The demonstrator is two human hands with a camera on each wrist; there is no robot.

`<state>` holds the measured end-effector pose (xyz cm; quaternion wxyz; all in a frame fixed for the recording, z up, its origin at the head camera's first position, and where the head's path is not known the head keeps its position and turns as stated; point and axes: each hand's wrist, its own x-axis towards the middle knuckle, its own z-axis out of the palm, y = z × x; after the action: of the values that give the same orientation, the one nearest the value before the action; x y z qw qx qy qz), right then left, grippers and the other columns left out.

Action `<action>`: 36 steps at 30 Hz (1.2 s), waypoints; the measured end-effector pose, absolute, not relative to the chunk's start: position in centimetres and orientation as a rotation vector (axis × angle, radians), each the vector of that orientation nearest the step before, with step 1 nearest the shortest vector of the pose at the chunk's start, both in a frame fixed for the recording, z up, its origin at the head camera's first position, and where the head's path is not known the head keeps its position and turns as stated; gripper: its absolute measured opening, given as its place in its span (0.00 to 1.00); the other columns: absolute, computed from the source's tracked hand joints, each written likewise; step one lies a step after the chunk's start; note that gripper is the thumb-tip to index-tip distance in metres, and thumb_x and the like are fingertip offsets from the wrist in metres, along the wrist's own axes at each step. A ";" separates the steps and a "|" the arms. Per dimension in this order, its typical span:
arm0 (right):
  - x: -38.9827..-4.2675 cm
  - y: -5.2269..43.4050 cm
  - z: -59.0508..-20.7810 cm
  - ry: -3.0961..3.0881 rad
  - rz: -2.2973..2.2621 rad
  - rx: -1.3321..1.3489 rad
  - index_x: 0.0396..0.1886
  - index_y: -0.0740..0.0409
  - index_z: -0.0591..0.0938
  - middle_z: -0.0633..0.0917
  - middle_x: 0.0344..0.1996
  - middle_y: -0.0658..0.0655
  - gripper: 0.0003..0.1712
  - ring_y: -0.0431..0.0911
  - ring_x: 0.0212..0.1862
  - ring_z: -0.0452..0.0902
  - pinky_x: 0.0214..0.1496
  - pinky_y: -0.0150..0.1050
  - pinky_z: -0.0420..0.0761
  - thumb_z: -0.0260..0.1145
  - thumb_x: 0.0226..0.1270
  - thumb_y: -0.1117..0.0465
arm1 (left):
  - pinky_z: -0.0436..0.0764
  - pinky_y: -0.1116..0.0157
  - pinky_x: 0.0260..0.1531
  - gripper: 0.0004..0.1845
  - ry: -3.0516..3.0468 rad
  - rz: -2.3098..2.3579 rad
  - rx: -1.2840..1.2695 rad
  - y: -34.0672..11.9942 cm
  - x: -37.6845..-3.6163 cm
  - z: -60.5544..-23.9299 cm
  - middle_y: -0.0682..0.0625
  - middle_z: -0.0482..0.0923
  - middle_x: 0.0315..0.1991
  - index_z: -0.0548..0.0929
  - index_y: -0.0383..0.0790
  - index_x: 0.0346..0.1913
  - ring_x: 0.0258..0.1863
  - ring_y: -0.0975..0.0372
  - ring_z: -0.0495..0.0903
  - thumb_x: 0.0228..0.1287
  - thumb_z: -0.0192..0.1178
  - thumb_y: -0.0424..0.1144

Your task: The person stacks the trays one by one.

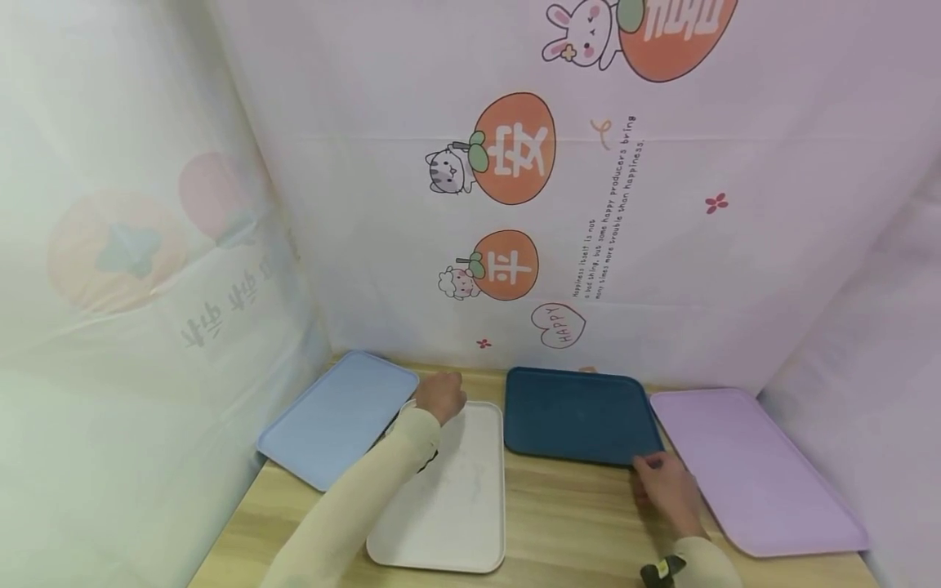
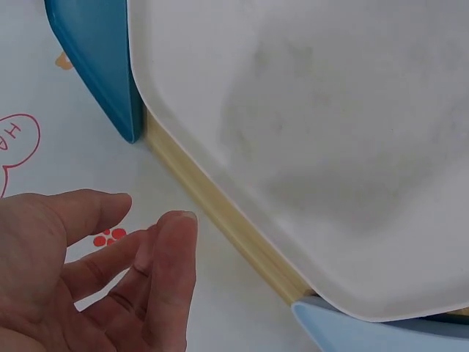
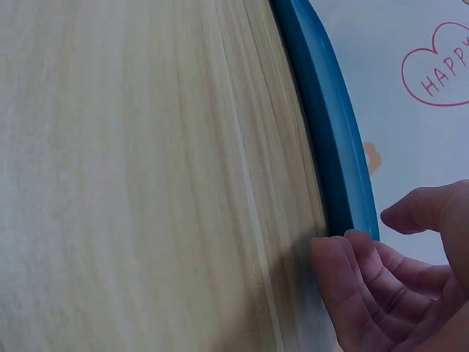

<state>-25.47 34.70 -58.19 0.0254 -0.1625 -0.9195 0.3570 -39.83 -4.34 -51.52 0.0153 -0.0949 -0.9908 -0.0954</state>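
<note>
My left hand (image 1: 441,396) hovers at the far end of the white tray (image 1: 448,506), its fingers loosely bent. In the left wrist view, a gap shows between the thumb (image 2: 106,209) and the fingers (image 2: 172,271), with nothing held there. At the near right corner of the dark blue tray (image 1: 577,416) is my right hand (image 1: 669,490). Its fingertips (image 3: 341,253) touch the tray's outer side in the right wrist view, while the thumb (image 3: 418,209) stands apart from them.
A light blue tray (image 1: 338,416) lies at the left, partly behind my left forearm. To the right is a purple tray (image 1: 757,474). All of them rest on a wood-grain table (image 1: 566,523), enclosed by white printed cloth walls (image 1: 382,204).
</note>
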 end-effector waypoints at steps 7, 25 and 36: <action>-25.2 35.0 -58.2 -2.828 1.135 -0.557 0.60 0.73 0.82 0.91 0.25 0.52 0.30 0.43 0.24 0.88 0.53 0.61 0.86 0.60 0.83 0.48 | 0.85 0.55 0.28 0.07 -3.095 -0.211 -0.281 -2.0 -39.8 -51.1 0.46 0.88 0.35 0.90 0.40 0.45 0.27 0.58 0.80 0.75 0.66 0.40; -25.4 36.4 -59.0 -2.649 1.367 -0.642 0.57 0.74 0.80 0.91 0.24 0.54 0.24 0.44 0.24 0.89 0.29 0.40 0.91 0.62 0.78 0.55 | 0.90 0.53 0.34 0.14 -3.060 -0.093 -0.381 0.2 -40.3 -52.2 0.44 0.88 0.47 0.90 0.41 0.55 0.37 0.54 0.89 0.76 0.67 0.44; -25.6 36.7 -59.1 -2.652 1.289 -0.663 0.60 0.74 0.78 0.93 0.33 0.64 0.25 0.45 0.23 0.90 0.37 0.46 0.93 0.62 0.77 0.56 | 0.90 0.53 0.35 0.15 -3.040 -0.153 -0.531 0.9 -40.4 -54.0 0.45 0.87 0.51 0.90 0.43 0.56 0.40 0.55 0.89 0.75 0.68 0.48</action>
<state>-25.55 36.72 -59.15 0.0597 -0.2189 -0.8759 0.4258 -40.43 0.87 -53.99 0.0258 -0.1717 -0.9836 -0.0494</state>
